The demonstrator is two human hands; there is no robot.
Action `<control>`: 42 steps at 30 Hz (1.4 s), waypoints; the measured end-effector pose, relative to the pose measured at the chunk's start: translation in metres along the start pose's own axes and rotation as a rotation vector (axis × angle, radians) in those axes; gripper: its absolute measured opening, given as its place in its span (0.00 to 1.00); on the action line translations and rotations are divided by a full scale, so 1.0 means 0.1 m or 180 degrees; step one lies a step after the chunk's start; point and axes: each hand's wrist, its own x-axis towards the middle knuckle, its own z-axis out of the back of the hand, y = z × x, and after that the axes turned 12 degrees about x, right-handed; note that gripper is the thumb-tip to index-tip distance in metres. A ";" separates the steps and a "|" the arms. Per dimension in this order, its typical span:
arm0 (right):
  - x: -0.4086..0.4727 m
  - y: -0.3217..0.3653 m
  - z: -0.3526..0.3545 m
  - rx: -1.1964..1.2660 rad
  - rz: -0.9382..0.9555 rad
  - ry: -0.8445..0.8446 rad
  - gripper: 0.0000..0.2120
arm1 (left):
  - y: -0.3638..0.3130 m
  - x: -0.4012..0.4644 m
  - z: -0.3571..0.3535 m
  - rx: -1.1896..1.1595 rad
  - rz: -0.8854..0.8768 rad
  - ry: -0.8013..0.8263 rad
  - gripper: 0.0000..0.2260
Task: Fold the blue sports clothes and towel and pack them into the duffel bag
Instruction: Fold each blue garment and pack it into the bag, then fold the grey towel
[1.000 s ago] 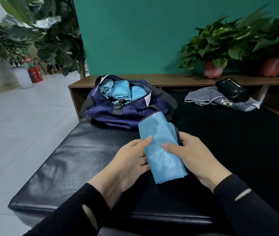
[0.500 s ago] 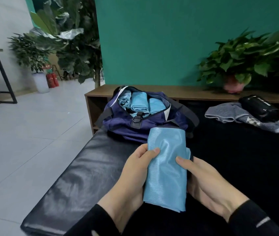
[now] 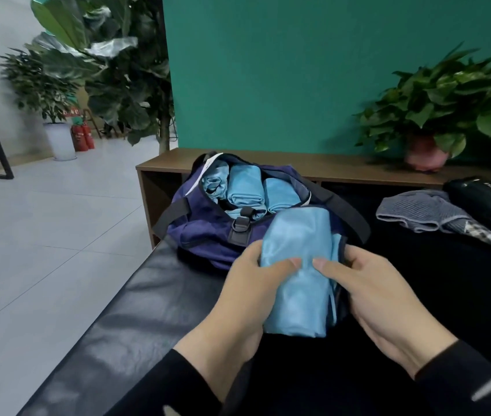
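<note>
Duffel bag [image 3: 208, 226] at frame centre is already packed with three blue rolls [image 3: 245, 187]. Last folded blue piece [image 3: 298, 265] is gripped just below it by left hand [image 3: 247, 295] and right hand [image 3: 379, 298]; insertion is still pending.

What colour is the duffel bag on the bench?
The duffel bag is dark purple-blue with black straps, seen in the head view.
</note>
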 end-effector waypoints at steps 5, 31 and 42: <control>0.86 0.12 0.04 -0.1307 0.1086 -0.0660 0.06 | -0.39 0.63 0.41 -0.0160 -0.0176 -0.0633 0.11; 2.53 0.21 0.09 -0.2373 0.1960 -0.0877 0.24 | -0.46 2.66 -0.11 0.5592 -0.0808 0.0497 0.18; 2.55 0.18 0.13 -0.2083 0.1757 -0.0866 0.25 | -0.53 2.81 -0.06 0.4453 -0.0639 -0.0657 0.14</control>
